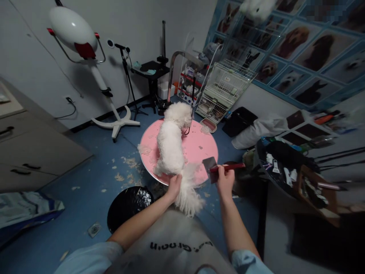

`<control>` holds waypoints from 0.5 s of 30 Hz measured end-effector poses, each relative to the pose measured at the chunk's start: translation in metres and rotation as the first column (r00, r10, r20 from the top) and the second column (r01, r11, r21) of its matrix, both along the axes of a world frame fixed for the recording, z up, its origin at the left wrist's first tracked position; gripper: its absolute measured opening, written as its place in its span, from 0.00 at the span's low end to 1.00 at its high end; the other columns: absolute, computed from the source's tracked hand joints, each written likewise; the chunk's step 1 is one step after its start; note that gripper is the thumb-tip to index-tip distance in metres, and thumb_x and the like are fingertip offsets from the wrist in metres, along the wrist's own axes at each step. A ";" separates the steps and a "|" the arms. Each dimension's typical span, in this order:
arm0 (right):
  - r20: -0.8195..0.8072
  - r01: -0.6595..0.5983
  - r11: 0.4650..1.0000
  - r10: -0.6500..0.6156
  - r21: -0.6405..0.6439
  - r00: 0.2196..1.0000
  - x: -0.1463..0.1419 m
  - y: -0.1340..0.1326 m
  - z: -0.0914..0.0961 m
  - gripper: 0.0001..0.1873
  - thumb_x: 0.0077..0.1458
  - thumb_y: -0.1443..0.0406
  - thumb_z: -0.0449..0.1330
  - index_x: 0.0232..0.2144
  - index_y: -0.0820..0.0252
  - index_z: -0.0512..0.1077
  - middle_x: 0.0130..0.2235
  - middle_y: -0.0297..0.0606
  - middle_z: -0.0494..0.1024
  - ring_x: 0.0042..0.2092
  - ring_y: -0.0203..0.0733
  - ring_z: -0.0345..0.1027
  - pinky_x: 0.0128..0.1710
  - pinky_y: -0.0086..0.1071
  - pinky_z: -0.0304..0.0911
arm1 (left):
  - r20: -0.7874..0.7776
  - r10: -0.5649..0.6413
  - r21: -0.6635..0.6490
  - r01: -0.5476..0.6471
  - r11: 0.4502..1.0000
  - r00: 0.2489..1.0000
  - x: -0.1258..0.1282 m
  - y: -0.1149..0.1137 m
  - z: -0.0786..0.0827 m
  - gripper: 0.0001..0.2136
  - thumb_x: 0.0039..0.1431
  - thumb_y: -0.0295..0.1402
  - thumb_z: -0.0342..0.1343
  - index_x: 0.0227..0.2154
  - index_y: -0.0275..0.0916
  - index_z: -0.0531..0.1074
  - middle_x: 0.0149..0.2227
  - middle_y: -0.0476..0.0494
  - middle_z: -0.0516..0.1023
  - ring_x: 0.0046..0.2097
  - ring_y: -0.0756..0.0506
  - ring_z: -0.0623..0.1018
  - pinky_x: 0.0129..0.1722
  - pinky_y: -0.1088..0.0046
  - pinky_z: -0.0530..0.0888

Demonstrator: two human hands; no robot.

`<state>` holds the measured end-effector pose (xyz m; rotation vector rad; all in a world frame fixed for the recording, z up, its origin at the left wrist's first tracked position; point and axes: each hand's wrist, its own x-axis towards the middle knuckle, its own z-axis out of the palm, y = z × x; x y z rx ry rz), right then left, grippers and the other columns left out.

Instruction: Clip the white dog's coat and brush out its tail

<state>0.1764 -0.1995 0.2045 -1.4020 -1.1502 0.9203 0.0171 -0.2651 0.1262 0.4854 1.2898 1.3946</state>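
A small white fluffy dog (172, 144) stands on a round pink grooming table (199, 146), facing away from me, its neck tied to a metal arm. My left hand (173, 186) is closed around the base of the dog's tail (188, 194), which hangs over the table's near edge. Just right of the tail, my right hand (225, 179) grips the red handle of a slicker brush (212, 167), whose dark pad faces the tail.
Clumps of cut fur lie on the blue floor to the left. A black stool (128, 205) sits below the table. A stand dryer (85, 42), a wire cage (225, 87) and a cluttered tool trolley (288, 167) ring the table. Grey drawers (31, 148) stand at the left.
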 end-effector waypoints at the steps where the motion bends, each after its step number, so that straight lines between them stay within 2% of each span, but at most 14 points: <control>1: 0.004 -0.038 0.999 0.038 -0.009 0.999 0.001 0.000 -0.001 0.17 0.44 0.53 0.60 0.32 0.58 0.66 0.24 0.29 0.71 0.26 0.36 0.65 0.26 0.28 0.60 | 0.002 0.004 0.002 -0.004 1.000 1.000 0.000 -0.001 0.000 0.21 0.47 0.53 0.54 0.21 0.36 0.62 0.20 0.54 0.59 0.24 0.53 0.58 0.23 0.77 0.56; 4: 0.039 -0.227 0.961 0.236 -0.159 0.971 0.003 0.003 -0.002 0.18 0.38 0.53 0.64 0.27 0.60 0.67 0.19 0.28 0.68 0.22 0.35 0.61 0.22 0.28 0.57 | 0.007 0.009 0.019 -0.010 1.000 1.000 -0.001 -0.002 -0.001 0.21 0.47 0.51 0.55 0.21 0.36 0.63 0.20 0.53 0.61 0.23 0.53 0.59 0.23 0.77 0.57; 5: 0.054 -0.207 0.963 0.219 -0.172 0.974 0.003 0.005 -0.001 0.18 0.38 0.53 0.64 0.26 0.60 0.66 0.19 0.27 0.67 0.21 0.35 0.60 0.22 0.28 0.56 | 0.005 0.012 0.022 -0.012 1.000 1.000 -0.001 -0.003 -0.002 0.20 0.47 0.51 0.55 0.21 0.35 0.63 0.20 0.53 0.61 0.23 0.53 0.59 0.23 0.77 0.57; 6: 0.065 -0.139 0.980 0.149 -0.145 0.987 0.004 0.006 0.000 0.18 0.40 0.53 0.62 0.27 0.59 0.66 0.19 0.27 0.67 0.21 0.34 0.60 0.22 0.27 0.56 | 0.002 0.012 0.022 -0.012 1.000 1.000 -0.001 -0.003 -0.003 0.20 0.47 0.51 0.55 0.21 0.35 0.64 0.20 0.53 0.61 0.23 0.53 0.59 0.23 0.77 0.57; 8: 0.060 -0.013 0.999 0.015 -0.040 0.998 0.003 0.007 0.003 0.17 0.44 0.52 0.59 0.30 0.58 0.66 0.23 0.28 0.69 0.24 0.35 0.62 0.24 0.27 0.58 | -0.005 0.011 0.021 -0.011 1.000 1.000 -0.001 -0.003 -0.004 0.20 0.48 0.50 0.54 0.21 0.36 0.63 0.20 0.53 0.61 0.23 0.53 0.59 0.23 0.77 0.57; 10: 0.065 -0.060 0.998 0.060 -0.011 0.996 -0.001 0.006 0.003 0.17 0.44 0.53 0.61 0.31 0.58 0.66 0.24 0.29 0.71 0.25 0.35 0.63 0.26 0.28 0.59 | -0.024 0.021 0.028 -0.020 0.999 0.999 -0.001 -0.004 -0.005 0.20 0.48 0.50 0.54 0.21 0.36 0.63 0.20 0.53 0.61 0.24 0.53 0.60 0.24 0.77 0.57; 12: 0.084 -0.193 0.978 0.200 -0.085 0.976 -0.005 0.005 0.003 0.17 0.40 0.54 0.63 0.28 0.59 0.67 0.21 0.28 0.70 0.23 0.35 0.62 0.24 0.28 0.58 | -0.056 0.025 0.030 -0.023 0.999 0.998 -0.002 -0.004 -0.005 0.19 0.48 0.50 0.54 0.20 0.36 0.62 0.20 0.52 0.61 0.25 0.52 0.60 0.24 0.77 0.57; 13: 0.094 -0.218 0.969 0.229 -0.119 0.969 -0.006 0.005 0.003 0.17 0.40 0.54 0.63 0.27 0.59 0.67 0.20 0.28 0.69 0.22 0.35 0.61 0.23 0.28 0.57 | -0.070 0.020 0.031 -0.018 0.999 0.997 -0.002 -0.004 -0.006 0.19 0.49 0.50 0.53 0.20 0.36 0.62 0.20 0.52 0.61 0.25 0.52 0.60 0.24 0.77 0.57; 15: 0.107 -0.139 0.985 0.149 -0.099 0.983 -0.008 0.006 0.003 0.16 0.42 0.53 0.61 0.28 0.59 0.67 0.21 0.28 0.69 0.23 0.36 0.62 0.23 0.28 0.57 | -0.084 0.003 0.030 -0.001 1.000 0.996 -0.002 -0.005 -0.008 0.20 0.49 0.50 0.53 0.20 0.37 0.61 0.19 0.53 0.60 0.24 0.53 0.59 0.24 0.77 0.56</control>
